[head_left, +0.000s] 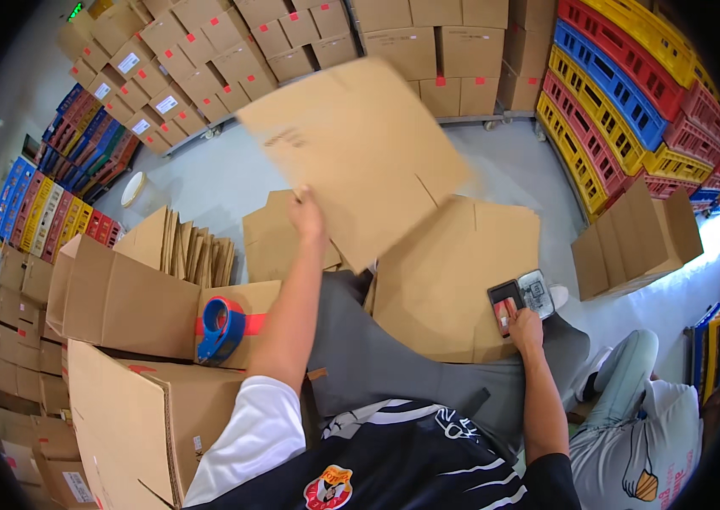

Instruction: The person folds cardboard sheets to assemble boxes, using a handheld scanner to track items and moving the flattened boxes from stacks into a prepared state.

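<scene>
My left hand (pixel 309 215) is closed on the near left edge of a flattened cardboard box (pixel 351 144), which is raised, tilted and blurred by motion. Beneath it, another flattened cardboard box (pixel 462 280) lies across my lap. On that sheet's right side, my right hand (pixel 526 330) is closed on a small red hand stamp (pixel 503 311). The stamp rests in the black base of an open ink pad case (pixel 493 295), whose pale lid (pixel 535 291) is folded back to the right. The stamp's underside is hidden.
A blue and red tape dispenser (pixel 222 330) sits on a carton by my left arm. Flattened cardboard (pixel 198 246) stands behind it. Stacked cartons (pixel 275 34) line the back, and colourful crates (pixel 623 93) rise at right, near an open carton (pixel 636 238). Another person (pixel 640 433) sits at my right.
</scene>
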The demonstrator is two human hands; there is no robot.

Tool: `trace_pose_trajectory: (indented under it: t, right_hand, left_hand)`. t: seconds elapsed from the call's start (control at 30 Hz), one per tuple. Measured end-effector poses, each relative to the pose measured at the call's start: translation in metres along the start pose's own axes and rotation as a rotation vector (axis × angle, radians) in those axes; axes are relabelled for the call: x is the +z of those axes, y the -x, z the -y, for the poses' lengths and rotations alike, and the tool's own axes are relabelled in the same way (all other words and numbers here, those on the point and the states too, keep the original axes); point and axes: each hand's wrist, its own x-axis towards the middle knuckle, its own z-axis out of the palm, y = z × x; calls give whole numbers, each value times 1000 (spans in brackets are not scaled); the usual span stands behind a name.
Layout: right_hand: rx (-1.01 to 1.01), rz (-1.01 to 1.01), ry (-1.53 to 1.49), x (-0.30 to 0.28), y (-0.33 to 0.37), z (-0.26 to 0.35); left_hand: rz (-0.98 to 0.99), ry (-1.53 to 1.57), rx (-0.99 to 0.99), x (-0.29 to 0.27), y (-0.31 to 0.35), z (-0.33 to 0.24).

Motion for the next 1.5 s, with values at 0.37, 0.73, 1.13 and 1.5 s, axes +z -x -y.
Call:
trace_pose_trajectory:
  t: [0.37, 0.73, 1.13, 1.5]
  right_hand:
    - [19, -4, 21, 5, 0, 8]
    - [-95, -275, -67, -36, -15, 44]
    - [-77, -258, 72, -22, -16, 40]
    - [-123, -104, 263, 10, -17, -5]
  left_hand:
    - [-554, 292, -403, -112, -100, -21]
    - [-529, 91, -314, -117, -67, 4]
    - [-117, 70, -340, -60, -51, 28]
    - [1071, -671, -324, 35, 61, 115]
